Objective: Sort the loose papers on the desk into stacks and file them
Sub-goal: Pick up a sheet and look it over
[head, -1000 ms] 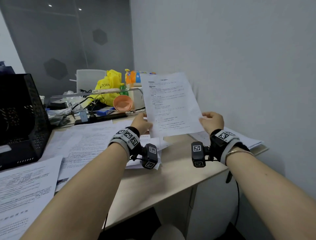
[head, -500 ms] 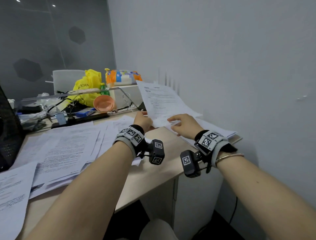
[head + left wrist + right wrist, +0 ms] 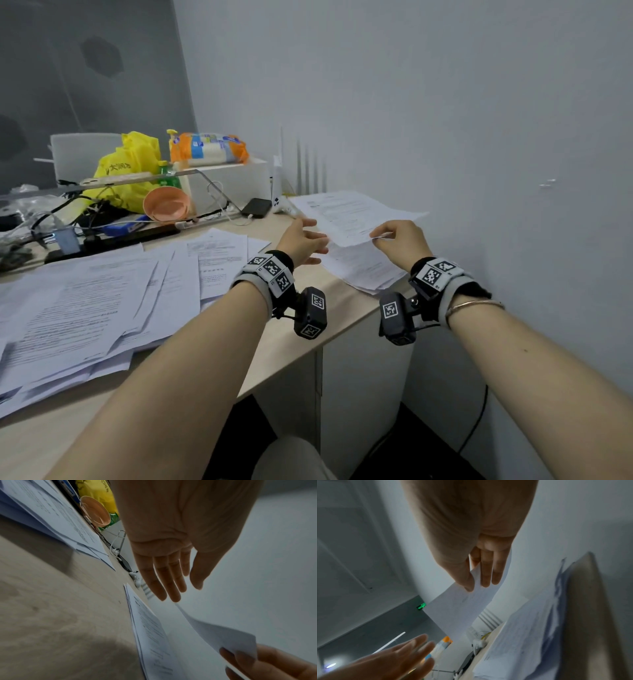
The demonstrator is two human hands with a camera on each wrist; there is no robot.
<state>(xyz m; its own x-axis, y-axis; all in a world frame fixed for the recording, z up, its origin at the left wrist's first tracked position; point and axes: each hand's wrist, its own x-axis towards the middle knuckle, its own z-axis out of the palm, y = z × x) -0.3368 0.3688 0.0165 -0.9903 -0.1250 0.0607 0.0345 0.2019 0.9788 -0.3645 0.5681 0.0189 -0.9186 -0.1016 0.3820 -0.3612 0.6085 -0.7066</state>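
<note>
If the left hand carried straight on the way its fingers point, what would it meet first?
Probably the sheet pinched by the right hand; the left hand is open beside its near edge. Depth is unclear.

Two hands in view, left and right. One sheet held aloft. Two paper spreads on the table: a stack by the wall and a scatter; sheets within uncountable. One bowl. One yellow bag. One phone.

Head view evenly lit, wide-angle bowing at edges. Wrist views dimmer; soft shadows on tabletop; right wrist motion-blurred.
</note>
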